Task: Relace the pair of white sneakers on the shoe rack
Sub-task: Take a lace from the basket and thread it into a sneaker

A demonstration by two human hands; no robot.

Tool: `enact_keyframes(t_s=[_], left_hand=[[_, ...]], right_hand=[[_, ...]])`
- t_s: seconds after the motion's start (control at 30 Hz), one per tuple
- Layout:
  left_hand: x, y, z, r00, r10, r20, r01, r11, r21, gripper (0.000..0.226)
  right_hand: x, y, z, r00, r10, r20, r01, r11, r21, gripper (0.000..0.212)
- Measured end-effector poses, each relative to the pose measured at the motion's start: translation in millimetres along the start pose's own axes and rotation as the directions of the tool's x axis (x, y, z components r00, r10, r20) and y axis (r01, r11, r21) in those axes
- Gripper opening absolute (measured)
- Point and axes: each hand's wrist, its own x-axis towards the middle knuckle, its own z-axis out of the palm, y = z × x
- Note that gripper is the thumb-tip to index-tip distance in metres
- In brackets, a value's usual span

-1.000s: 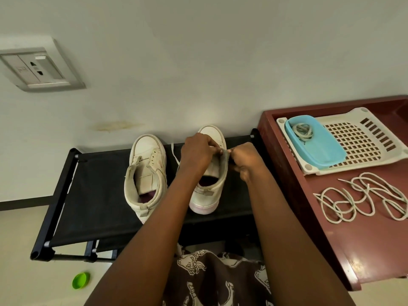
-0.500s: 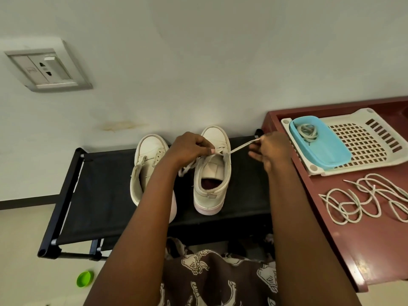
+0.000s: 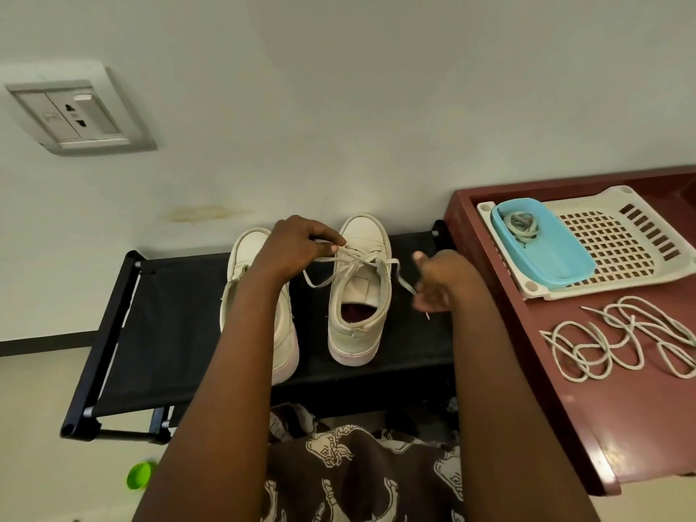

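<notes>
So the lace on the right sneaker is getting pulled through now. A second ago both hands were bunched tight together over the tongue, half a second ago the right hand was drawing one end out sideways, and now that hand is dropping back in toward the shoe while crossed strands are showing over the eyelets. To me that's looking like one crossing is done and the next hole is coming up, so still the early part of the job. The left sneaker is sitting right beside it on the black shoe rack, mostly hiding under the left forearm, and I can't see any lace in it. The left hand is reaching over from above, wrist bent down, thumb and forefinger pinching a strand up near the toe end of the lacing. The right hand is hovering just off the shoe's right side, a bit blurry, fingers curling loosely with the free end of the lace dangling by them. Honestly can't tell if it's actually gripping that end or not. More loose laces are lying on the red table, and another one is coiling in the blue tub.
</notes>
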Motion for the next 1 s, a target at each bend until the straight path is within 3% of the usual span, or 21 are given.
enact_keyframes(t_s=[0.03, 0.1, 0.23, 0.37, 0.53, 0.63, 0.73, 0.87, 0.93, 1.0], left_hand=[[0, 0, 0, 1.0, 0.0, -0.012, 0.0, 1.0, 0.007, 0.018], [0, 0, 0, 0.999, 0.0, -0.046, 0.001, 1.0, 0.018, 0.019], [1, -2, -3, 0.993, 0.008, -0.115, 0.004, 0.994, 0.108, 0.017], [2, -5, -5, 0.979, 0.019, -0.203, 0.01, 0.99, 0.141, 0.017], [2, -3, 0, 0.982, 0.052, -0.179, -0.016, 0.981, 0.193, 0.013], [4, -2, 10, 0.983, 0.071, -0.167, -0.037, 0.979, 0.202, 0.015], [4, -3, 18, 0.98, 0.082, -0.179, -0.044, 0.978, 0.204, 0.019], [0, -1, 24, 0.967, 0.126, -0.223, -0.029, 0.918, 0.396, 0.039], [-1, 1, 24, 0.96, 0.149, -0.238, -0.02, 0.883, 0.47, 0.05], [0, 2, 25, 0.957, 0.163, -0.24, -0.02, 0.862, 0.506, 0.055]], right_hand=[[-1, -1, 5, 0.993, 0.021, 0.117, -0.032, 0.995, 0.093, 0.045], [-1, -3, 14, 0.984, -0.018, 0.174, -0.02, 0.976, 0.217, 0.046], [7, -5, 29, 0.998, -0.048, 0.039, 0.024, 0.879, 0.476, 0.029], [13, -2, 37, 0.996, -0.014, -0.09, 0.056, 0.871, 0.488, 0.004], [4, -4, 25, 0.998, -0.023, 0.062, -0.018, 0.809, 0.588, 0.034], [1, -2, 20, 0.997, -0.02, 0.072, -0.034, 0.732, 0.681, 0.041], [10, -2, 25, 0.984, 0.021, -0.176, 0.123, 0.633, 0.764, 0.029], [11, -2, 30, 0.85, -0.055, -0.524, 0.416, 0.679, 0.604, 0.012], [10, -2, 32, 0.799, -0.118, -0.589, 0.484, 0.708, 0.515, 0.015], [14, -1, 35, 0.799, -0.126, -0.588, 0.464, 0.751, 0.47, 0.019]])
